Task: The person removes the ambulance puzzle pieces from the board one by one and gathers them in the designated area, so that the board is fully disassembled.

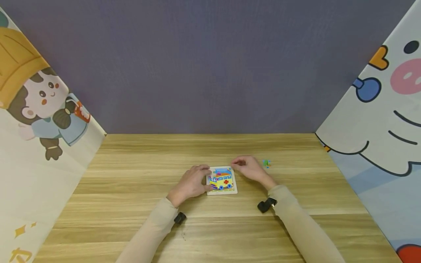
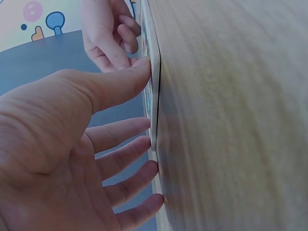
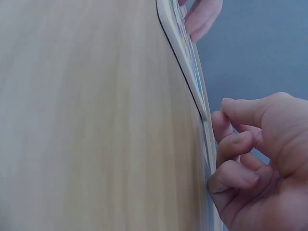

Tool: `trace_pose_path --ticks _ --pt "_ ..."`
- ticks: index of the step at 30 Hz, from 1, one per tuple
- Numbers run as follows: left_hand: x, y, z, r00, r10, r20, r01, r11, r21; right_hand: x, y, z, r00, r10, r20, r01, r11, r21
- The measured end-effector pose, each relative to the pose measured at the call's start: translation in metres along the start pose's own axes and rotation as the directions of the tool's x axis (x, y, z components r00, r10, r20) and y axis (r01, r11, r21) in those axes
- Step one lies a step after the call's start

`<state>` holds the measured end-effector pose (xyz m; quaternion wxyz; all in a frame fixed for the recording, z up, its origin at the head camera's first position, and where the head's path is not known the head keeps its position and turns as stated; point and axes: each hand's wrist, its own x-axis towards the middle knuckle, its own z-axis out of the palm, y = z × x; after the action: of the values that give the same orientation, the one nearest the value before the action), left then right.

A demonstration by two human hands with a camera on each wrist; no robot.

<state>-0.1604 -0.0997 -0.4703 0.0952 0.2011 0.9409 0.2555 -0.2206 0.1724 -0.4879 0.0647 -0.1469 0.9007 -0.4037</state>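
Observation:
A small square jigsaw puzzle (image 1: 221, 180) with a white border lies on the wooden table, its picture a yellow ambulance with a red cross. My left hand (image 1: 192, 183) is at its left side. In the left wrist view the thumb (image 2: 120, 86) presses on the face near the edge, while the other fingers, nearly straight, touch the edge and the tabletop. At the puzzle's upper right corner is my right hand (image 1: 251, 168). Its fingers (image 3: 233, 175) are curled and the thumb tip meets the index fingertip; no piece shows between them.
Right of the right hand lies a little cluster of green, blue and orange bits (image 1: 266, 163) on the wooden table (image 1: 138, 164). A dark grey panel (image 1: 210, 65) rises behind the table, with cartoon-printed walls on both sides. Each wrist wears a black camera (image 1: 264, 205).

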Motion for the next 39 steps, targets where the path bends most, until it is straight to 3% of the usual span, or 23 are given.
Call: trace_pose_path --ticks 11,22,39 --pt "0.002 0.0 0.0 1.0 0.0 -0.002 0.0 1.0 0.008 0.007 -0.021 0.019 0.995 -0.058 0.077 0.054 0.997 0.048" --pt "0.001 0.0 -0.002 1.0 0.01 0.007 -0.01 1.0 0.011 0.014 -0.035 0.037 0.984 -0.122 0.132 0.122 0.992 0.01" --pt "0.0 0.001 -0.003 1.0 0.03 0.006 -0.03 1.0 -0.003 0.016 -0.044 0.043 0.98 -0.076 0.186 0.08 0.997 -0.013"
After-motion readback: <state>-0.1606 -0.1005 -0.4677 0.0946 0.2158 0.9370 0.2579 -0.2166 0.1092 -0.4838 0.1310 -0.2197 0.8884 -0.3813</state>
